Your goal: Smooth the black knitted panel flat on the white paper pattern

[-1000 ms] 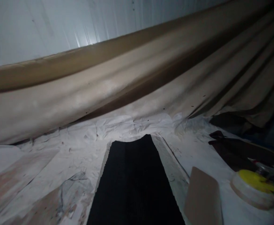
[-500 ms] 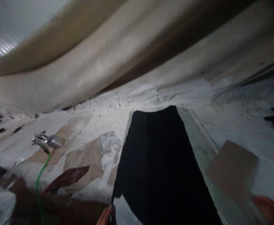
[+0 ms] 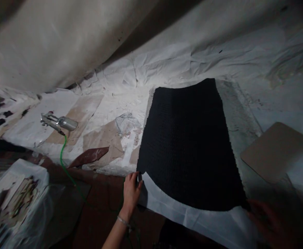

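A wide black sheet of fabric [image 3: 187, 148] with zigzag-cut edges and a faintly scaly texture lies across the work surface, its curved edge toward me. Under that edge a white sheet [image 3: 177, 207] sticks out. My left hand [image 3: 132, 190], a bracelet at its wrist, pinches the near left corner of the black fabric. At the near right corner is my right hand [image 3: 266, 218], dim in shadow; its fingers close on the fabric's corner there.
Left on the paper-covered table [image 3: 110, 103] lies a metal spray gun [image 3: 60, 122] with a green hose [image 3: 62, 155]. Near it is a dark red scrap [image 3: 90, 156]. A brown board [image 3: 275, 152] lies right. A white bin [image 3: 39, 169] holds scraps. A pale sheet [image 3: 63, 45] hangs behind.
The view has tipped down, bringing more of both hands and the fabric's near edge into sight. My right hand has come from beside the brown board to the fabric's near right corner.
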Demonstrator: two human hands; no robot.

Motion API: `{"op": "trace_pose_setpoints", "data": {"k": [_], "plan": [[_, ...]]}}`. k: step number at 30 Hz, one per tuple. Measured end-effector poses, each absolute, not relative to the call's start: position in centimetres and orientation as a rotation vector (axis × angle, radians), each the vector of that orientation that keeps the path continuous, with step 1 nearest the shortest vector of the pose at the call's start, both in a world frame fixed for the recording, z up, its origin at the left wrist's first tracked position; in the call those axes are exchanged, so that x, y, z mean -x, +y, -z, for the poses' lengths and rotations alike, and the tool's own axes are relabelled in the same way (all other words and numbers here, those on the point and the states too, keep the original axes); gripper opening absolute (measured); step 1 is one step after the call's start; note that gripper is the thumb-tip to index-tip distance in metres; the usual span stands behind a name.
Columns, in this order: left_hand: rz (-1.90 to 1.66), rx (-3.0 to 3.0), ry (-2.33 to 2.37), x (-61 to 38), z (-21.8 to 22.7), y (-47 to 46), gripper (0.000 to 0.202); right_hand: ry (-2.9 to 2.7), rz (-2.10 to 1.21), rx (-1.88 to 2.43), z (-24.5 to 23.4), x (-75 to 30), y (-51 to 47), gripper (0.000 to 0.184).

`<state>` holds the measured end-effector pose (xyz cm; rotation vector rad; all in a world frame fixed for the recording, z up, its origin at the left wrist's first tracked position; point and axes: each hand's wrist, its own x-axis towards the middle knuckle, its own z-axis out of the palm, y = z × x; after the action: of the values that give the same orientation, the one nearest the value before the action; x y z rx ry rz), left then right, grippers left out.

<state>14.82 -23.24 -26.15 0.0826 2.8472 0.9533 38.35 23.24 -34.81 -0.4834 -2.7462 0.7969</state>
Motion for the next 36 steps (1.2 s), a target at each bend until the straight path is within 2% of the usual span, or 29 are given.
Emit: {"op": "trace_pose_setpoints", "data": {"k": [2,5,10,14,18,23,27,31,36], "plan": [[-0.707,-0.165,2.895,-14.5,25.9,-22.9,0.037,-2.825,-0.827,0.383,33.0,-37.9,19.6,0.033],[-0.4,-0.223,2.909,-14.1,25.5,-22.7,0.033,-2.902,-0.694,0.201,32.3,-37.6,17.2,0.039],[-0.299,-0.258,2.887,-13.7,25.4,-22.7,0.013,-3.004,-0.469,0.13,31.6,-37.3,16.0,0.043],[-0.513,-0.18,2.83,-14.0,25.5,-22.8,0.007,-3.052,-0.434,0.147,30.4,-36.8,15.4,0.037],[-0.983,0.029,2.552,-14.8,25.1,-23.6,0.021,-3.069,-0.451,0.215,30.5,-36.9,15.5,0.034],[-1.109,0.19,2.372,-15.5,25.3,-25.5,0.032,-3.071,-0.522,0.219,30.7,-37.2,15.9,0.034],[-0.915,0.089,2.536,-15.6,25.3,-25.6,0.018,-3.015,-0.449,0.162,31.1,-37.2,16.0,0.04],[-0.569,-0.32,2.919,-16.1,25.1,-24.4,0.04,-2.936,-0.375,0.097,31.4,-37.1,15.8,0.042],[-0.161,-0.929,2.918,-17.3,26.5,-23.6,0.054,-2.937,-0.433,0.019,30.8,-37.5,15.4,0.042]]}}
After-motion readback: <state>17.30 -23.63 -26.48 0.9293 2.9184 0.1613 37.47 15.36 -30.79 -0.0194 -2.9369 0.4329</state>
